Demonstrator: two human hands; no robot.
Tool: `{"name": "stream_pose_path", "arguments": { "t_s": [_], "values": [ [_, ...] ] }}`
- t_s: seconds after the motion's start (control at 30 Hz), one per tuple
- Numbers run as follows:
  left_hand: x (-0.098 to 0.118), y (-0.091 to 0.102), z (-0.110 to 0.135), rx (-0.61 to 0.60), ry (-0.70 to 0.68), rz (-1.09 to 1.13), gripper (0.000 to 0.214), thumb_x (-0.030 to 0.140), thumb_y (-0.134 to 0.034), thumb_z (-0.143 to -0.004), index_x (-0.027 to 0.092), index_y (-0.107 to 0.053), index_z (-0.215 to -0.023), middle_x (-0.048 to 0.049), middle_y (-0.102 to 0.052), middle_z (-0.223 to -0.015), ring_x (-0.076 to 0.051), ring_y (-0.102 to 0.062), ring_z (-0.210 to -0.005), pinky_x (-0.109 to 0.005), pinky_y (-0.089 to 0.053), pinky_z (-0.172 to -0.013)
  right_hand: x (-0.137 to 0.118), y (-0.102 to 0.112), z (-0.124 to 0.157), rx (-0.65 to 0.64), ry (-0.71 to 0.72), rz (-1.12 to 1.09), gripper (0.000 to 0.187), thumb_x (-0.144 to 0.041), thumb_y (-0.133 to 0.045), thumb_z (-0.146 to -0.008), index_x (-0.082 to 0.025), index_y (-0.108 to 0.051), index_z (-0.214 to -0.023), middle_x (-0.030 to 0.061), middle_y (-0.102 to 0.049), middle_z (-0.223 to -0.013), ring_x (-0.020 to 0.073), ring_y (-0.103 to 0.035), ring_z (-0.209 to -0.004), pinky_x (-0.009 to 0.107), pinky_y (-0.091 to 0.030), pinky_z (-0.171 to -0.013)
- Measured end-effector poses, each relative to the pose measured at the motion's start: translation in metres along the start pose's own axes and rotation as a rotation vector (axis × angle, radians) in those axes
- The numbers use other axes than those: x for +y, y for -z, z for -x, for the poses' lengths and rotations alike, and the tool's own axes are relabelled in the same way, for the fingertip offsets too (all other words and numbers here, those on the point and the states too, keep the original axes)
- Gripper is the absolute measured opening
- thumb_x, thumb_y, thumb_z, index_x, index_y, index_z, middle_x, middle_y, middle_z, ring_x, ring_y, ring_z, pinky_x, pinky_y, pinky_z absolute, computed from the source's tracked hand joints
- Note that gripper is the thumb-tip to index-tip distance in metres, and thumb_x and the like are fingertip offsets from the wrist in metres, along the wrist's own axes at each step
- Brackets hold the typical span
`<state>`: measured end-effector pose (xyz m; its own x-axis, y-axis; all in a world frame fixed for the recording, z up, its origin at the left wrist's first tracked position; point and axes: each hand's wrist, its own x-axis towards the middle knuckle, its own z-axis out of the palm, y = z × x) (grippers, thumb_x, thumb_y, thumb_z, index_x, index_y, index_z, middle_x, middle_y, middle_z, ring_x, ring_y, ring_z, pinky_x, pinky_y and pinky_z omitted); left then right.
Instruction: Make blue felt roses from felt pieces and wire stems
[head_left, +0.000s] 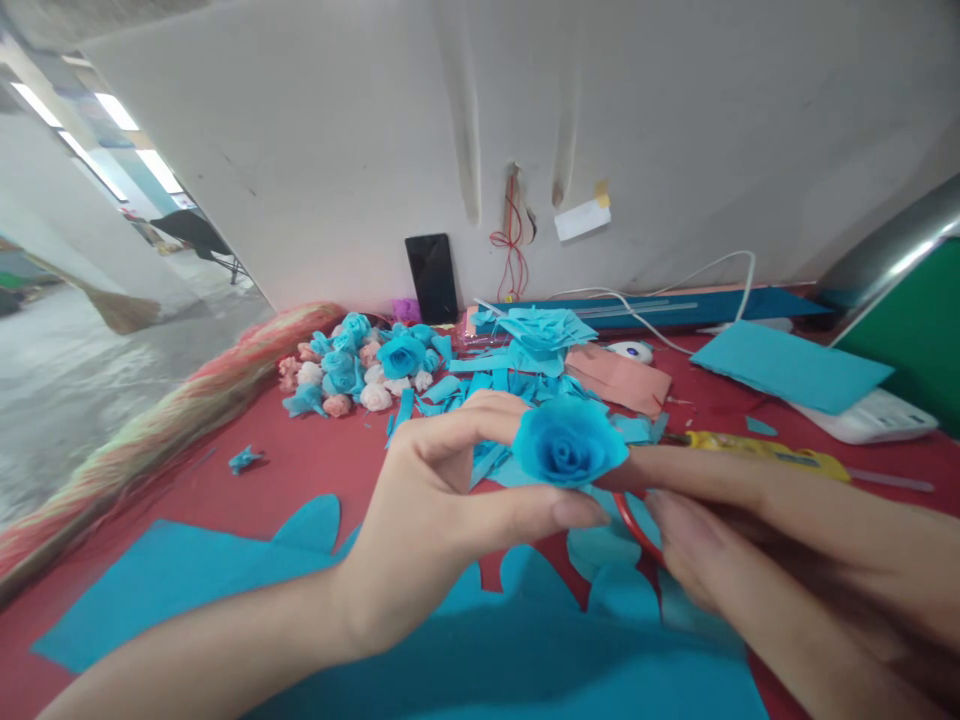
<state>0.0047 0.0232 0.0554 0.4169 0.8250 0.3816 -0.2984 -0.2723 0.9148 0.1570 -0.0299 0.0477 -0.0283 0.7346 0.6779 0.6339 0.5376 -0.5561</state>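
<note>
One blue rose point(564, 445) between hands, bloom toward camera; left hand point(420, 510) pinches it; right hand point(802, 560) alongside, grip unclear.

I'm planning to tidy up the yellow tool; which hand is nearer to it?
Right. The right hand is just in front of the yellow tool; the left hand is farther off to its left, at the blue flower.

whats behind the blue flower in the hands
Beyond the blue flower, blue paper strips and pink paper lie on the red tabletop. Its petals hide whatever sits directly behind them, and the left hand covers more of that area.
</note>
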Motion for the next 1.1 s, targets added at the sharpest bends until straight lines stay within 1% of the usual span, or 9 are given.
{"name": "stream_pose_path", "arguments": {
  "t_s": [0.1, 0.2, 0.37, 0.47, 0.57, 0.7, 0.83, 0.97, 1.1],
  "values": [
    [0.000, -0.001, 0.000, 0.038, 0.016, -0.002, 0.011, 0.018, -0.076, -0.060, 0.020, -0.068, -0.067, 0.0030, -0.060, -0.069, -0.012, -0.055, -0.072, -0.023, -0.047, -0.070, -0.002, 0.005, -0.002, 0.054, -0.049, -0.007, 0.021, -0.020, -0.055, -0.077, -0.031, -0.066, -0.091, -0.0022, -0.066, -0.069, 0.0160, -0.063, -0.053, 0.018, -0.052, -0.039],
    [0.001, -0.001, 0.001, 0.033, 0.035, 0.038, 0.011, 0.019, -0.076, -0.060, 0.019, -0.066, -0.066, 0.0021, -0.059, -0.071, -0.012, -0.056, -0.074, -0.024, -0.050, -0.067, -0.001, 0.006, -0.006, 0.031, -0.054, -0.089, 0.022, -0.012, -0.054, -0.078, -0.030, -0.062, -0.087, -0.0065, -0.063, -0.061, 0.0083, -0.057, -0.044, 0.008, -0.048, -0.039],
    [0.001, -0.001, 0.002, -0.001, 0.019, 0.009, 0.012, 0.020, -0.074, -0.063, 0.019, -0.064, -0.070, 0.0012, -0.063, -0.076, -0.014, -0.059, -0.080, -0.026, -0.047, -0.079, 0.009, 0.000, -0.008, -0.233, 0.027, -0.054, 0.016, -0.025, -0.054, -0.080, -0.024, -0.060, -0.095, -0.0074, -0.053, -0.050, 0.0060, -0.050, -0.037, 0.009, -0.041, -0.031],
    [0.003, -0.003, 0.002, 0.006, 0.020, -0.021, 0.015, 0.020, -0.076, -0.060, 0.019, -0.063, -0.067, 0.0010, -0.063, -0.075, -0.014, -0.059, -0.078, -0.026, -0.048, -0.077, 0.011, -0.002, -0.007, -0.272, 0.114, -0.015, 0.009, -0.024, -0.051, -0.082, -0.021, -0.060, -0.079, -0.0073, -0.049, -0.047, 0.0049, -0.044, -0.034, 0.011, -0.031, -0.026],
    [0.006, -0.004, 0.002, 0.020, -0.008, -0.125, 0.019, 0.017, -0.078, -0.055, 0.019, -0.062, -0.064, 0.0006, -0.061, -0.073, -0.015, -0.058, -0.077, -0.027, -0.048, -0.073, 0.007, -0.002, -0.010, -0.262, 0.145, -0.008, 0.022, -0.022, -0.048, -0.084, -0.021, -0.052, -0.063, -0.0072, -0.048, -0.045, 0.0047, -0.044, -0.033, 0.012, -0.031, -0.029],
    [0.008, -0.004, 0.003, -0.042, -0.187, -0.348, 0.017, 0.017, -0.078, -0.057, 0.018, -0.064, -0.065, 0.0005, -0.064, -0.069, -0.014, -0.058, -0.070, -0.031, -0.044, -0.077, 0.001, -0.004, -0.015, -0.188, 0.235, 0.015, 0.036, -0.024, -0.041, -0.090, -0.019, -0.046, -0.054, -0.0062, -0.045, -0.042, 0.0048, -0.048, -0.037, 0.012, -0.036, -0.035],
    [0.009, -0.002, 0.002, -0.096, -0.375, -0.498, 0.014, 0.019, -0.076, -0.060, 0.017, -0.067, -0.070, -0.0020, -0.066, -0.073, -0.013, -0.056, -0.067, -0.031, -0.043, -0.077, 0.001, -0.004, -0.016, -0.157, 0.333, 0.075, 0.046, -0.030, -0.029, -0.095, -0.018, -0.054, -0.059, -0.0026, -0.046, -0.047, 0.0079, -0.048, -0.040, 0.017, -0.040, -0.039],
    [0.012, 0.002, 0.000, -0.138, -0.521, -0.599, 0.012, 0.015, -0.074, -0.061, 0.016, -0.069, -0.072, -0.0045, -0.069, -0.076, -0.014, -0.056, -0.069, -0.032, -0.042, -0.077, 0.009, -0.004, -0.012, -0.146, 0.375, 0.060, 0.038, -0.023, -0.032, -0.094, -0.018, -0.052, -0.061, -0.0023, -0.047, -0.052, 0.0086, -0.046, -0.041, 0.020, -0.041, -0.042],
    [0.017, 0.005, -0.001, -0.152, -0.611, -0.677, 0.005, 0.015, -0.067, -0.067, 0.015, -0.070, -0.072, -0.0069, -0.071, -0.075, -0.016, -0.055, -0.068, -0.037, -0.041, -0.081, 0.017, -0.008, -0.005, -0.106, 0.370, 0.044, 0.030, -0.018, -0.034, -0.091, -0.020, -0.050, -0.066, -0.0014, -0.048, -0.056, 0.0111, -0.056, -0.053, 0.020, -0.042, -0.046]
  ]
}}
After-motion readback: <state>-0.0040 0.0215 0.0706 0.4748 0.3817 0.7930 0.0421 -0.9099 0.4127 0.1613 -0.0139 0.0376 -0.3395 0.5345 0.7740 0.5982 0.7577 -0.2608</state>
